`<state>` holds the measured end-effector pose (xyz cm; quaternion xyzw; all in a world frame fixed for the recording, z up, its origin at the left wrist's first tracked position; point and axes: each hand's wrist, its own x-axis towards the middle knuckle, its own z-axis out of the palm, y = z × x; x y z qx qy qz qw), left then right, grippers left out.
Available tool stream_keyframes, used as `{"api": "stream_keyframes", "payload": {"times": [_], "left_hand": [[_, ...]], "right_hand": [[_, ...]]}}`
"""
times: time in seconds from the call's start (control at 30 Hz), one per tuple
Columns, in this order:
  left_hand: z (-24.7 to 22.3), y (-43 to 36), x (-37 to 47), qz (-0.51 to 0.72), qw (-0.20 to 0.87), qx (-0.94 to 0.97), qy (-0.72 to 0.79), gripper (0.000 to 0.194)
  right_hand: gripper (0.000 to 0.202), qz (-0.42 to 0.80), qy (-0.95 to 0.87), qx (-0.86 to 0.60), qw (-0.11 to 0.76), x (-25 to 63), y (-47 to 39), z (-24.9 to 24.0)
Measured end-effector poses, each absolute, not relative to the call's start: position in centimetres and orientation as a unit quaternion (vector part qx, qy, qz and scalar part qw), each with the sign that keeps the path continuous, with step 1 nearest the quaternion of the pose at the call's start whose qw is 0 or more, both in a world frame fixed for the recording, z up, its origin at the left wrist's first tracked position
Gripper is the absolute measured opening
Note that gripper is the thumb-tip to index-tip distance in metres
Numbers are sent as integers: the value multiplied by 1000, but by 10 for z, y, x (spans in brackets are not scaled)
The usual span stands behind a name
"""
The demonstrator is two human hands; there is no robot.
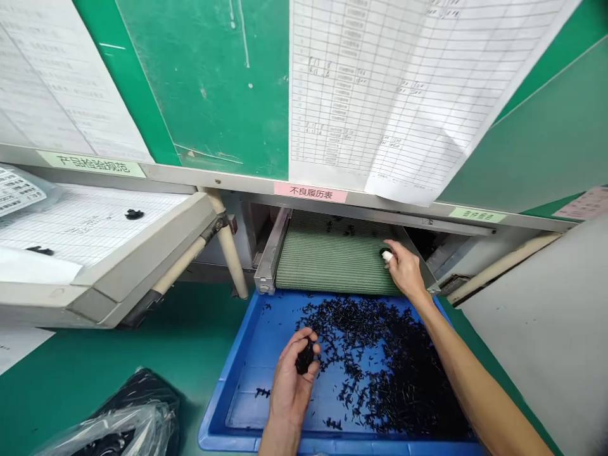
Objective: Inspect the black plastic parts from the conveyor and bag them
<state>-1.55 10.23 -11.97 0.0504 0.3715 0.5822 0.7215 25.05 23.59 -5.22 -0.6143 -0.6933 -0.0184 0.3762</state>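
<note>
My left hand (293, 373) is curled around a rounded black plastic part (305, 356) above the blue tray (244, 392); whether it is one piece or a small stack I cannot tell. Over the right side of the green conveyor belt (327, 259), my right hand (405, 267) pinches another small black part (384, 252) between its fingertips. One digit of that hand has a white covering (388, 256). A few black parts (350, 229) lie farther back on the belt. Small black pieces (361, 329) are scattered across the tray and heaped thickly at its right.
At left, a grey-edged slanted shelf (156, 234) bears paper and two black parts (134, 214). A clear plastic bag (142, 418) with black contents lies at the lower left. Papers (327, 95) hang on the green board (228, 82) above the belt. A whitish panel (546, 316) borders the right.
</note>
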Motion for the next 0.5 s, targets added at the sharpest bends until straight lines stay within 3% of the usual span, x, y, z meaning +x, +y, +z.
{"api": "stream_keyframes", "payload": {"times": [0.1,0.27,0.5], "left_hand": [[-118,102,-15,572,720,64,388,17],[-116,101,-14,559,720,79,403,17],[-110,98,-12,533,731,116,409,22]], "right_hand": [[36,44,-696,-596,398,247,207,-58],[37,258,-665,-546,439,229,174,-64],[36,228,-751,-521,336,184,143,-63]]}}
